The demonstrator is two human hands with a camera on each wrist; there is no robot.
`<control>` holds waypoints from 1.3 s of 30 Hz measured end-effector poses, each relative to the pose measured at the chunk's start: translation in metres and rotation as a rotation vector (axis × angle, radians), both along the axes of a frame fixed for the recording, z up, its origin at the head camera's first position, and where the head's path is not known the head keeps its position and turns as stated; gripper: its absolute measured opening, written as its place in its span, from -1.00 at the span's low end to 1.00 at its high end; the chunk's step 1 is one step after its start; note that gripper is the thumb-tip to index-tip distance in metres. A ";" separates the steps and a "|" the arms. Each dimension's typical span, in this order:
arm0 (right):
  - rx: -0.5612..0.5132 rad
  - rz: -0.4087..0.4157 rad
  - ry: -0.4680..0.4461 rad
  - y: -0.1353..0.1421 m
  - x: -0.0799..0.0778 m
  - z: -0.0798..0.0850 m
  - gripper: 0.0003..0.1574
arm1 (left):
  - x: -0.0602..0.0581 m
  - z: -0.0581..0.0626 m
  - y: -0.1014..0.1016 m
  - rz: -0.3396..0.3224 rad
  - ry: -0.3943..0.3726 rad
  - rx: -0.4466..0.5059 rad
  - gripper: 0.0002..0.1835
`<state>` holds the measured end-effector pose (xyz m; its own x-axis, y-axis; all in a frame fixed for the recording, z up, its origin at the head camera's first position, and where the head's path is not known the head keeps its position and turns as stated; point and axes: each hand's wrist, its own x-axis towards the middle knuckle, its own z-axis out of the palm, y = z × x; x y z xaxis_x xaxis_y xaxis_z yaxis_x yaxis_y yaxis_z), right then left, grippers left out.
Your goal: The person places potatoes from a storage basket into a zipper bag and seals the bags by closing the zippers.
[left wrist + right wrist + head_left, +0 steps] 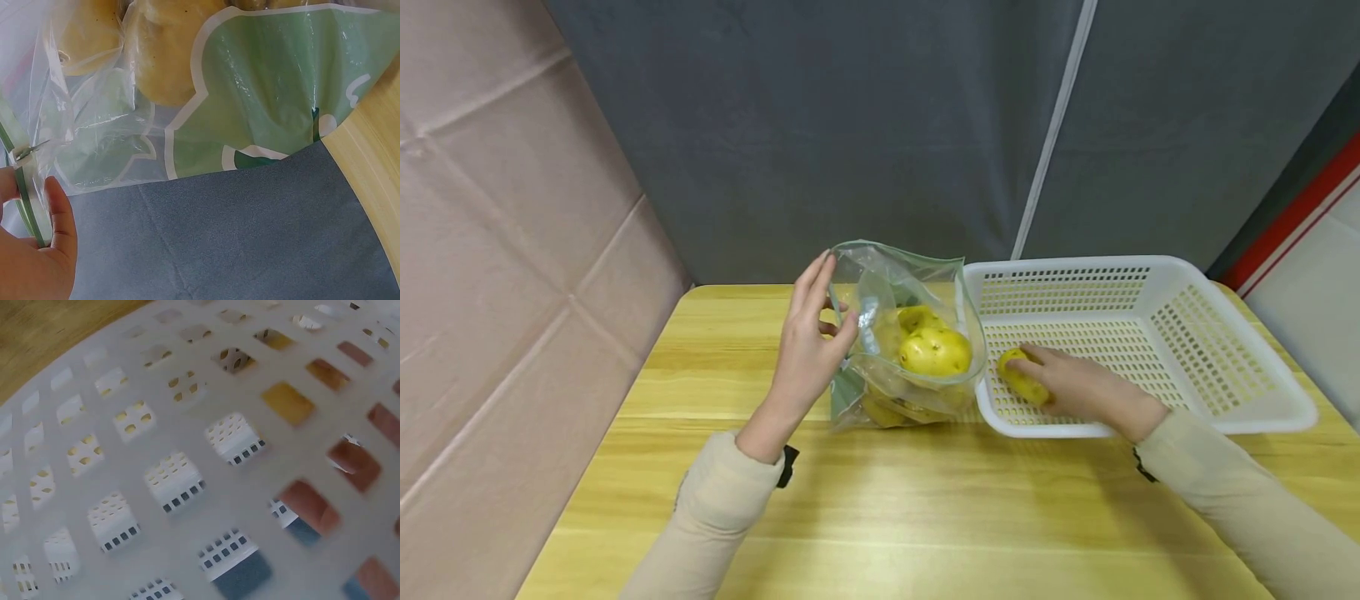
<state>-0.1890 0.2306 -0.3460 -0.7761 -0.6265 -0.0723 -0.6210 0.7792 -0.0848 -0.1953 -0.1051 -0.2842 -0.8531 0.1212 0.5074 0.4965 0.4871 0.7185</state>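
Note:
A clear zip bag (pixel 871 333) with green printing stands open on the table, several yellow potatoes (pixel 935 351) inside it. Its left rim is pinched between the thumb and fingers of my left hand (pixel 814 333). The left wrist view shows that hand (pixel 37 250) on the green zip strip (pixel 26 200), close below a small slider. Inside the white basket, near its left end, my right hand (pixel 1078 385) grips another potato (pixel 1024 382). From the right wrist, the basket wall (pixel 181 531) covers most of that hand, with fingers and yellow skin showing through the holes.
The white slotted basket (pixel 1232 427) stands right of the bag, their rims meeting in the head view. Both are on a wooden table (pixel 880 517). A grey curtain (pixel 850 125) rises behind the table, and a padded pale wall (pixel 512 250) borders the left.

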 end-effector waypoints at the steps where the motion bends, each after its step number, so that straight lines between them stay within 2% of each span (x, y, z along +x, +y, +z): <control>1: -0.004 -0.003 0.004 0.000 0.000 0.000 -0.11 | 0.000 0.000 0.000 -0.001 0.000 -0.001 -0.29; 10: -0.001 -0.049 -0.005 0.002 0.001 -0.001 -0.08 | 0.000 0.001 0.000 -0.007 0.001 -0.001 -0.30; 17: 0.012 -0.079 0.061 0.005 0.000 0.003 -0.06 | 0.000 0.002 0.000 -0.006 0.004 -0.003 -0.30; 21: 0.005 -0.124 0.114 0.003 -0.001 0.013 -0.03 | 0.000 0.001 0.000 -0.007 -0.001 -0.002 -0.30; 25: -0.058 -0.146 0.213 0.000 0.000 0.025 -0.03 | 0.000 0.002 0.000 -0.007 -0.004 -0.002 -0.30; 32: -0.201 -0.129 0.369 -0.007 0.000 0.050 -0.03 | 0.000 0.002 -0.001 -0.009 -0.007 -0.003 -0.30; 39: -0.286 -0.124 0.458 -0.014 0.000 0.077 -0.01 | -0.001 0.001 -0.001 -0.013 -0.009 -0.003 -0.30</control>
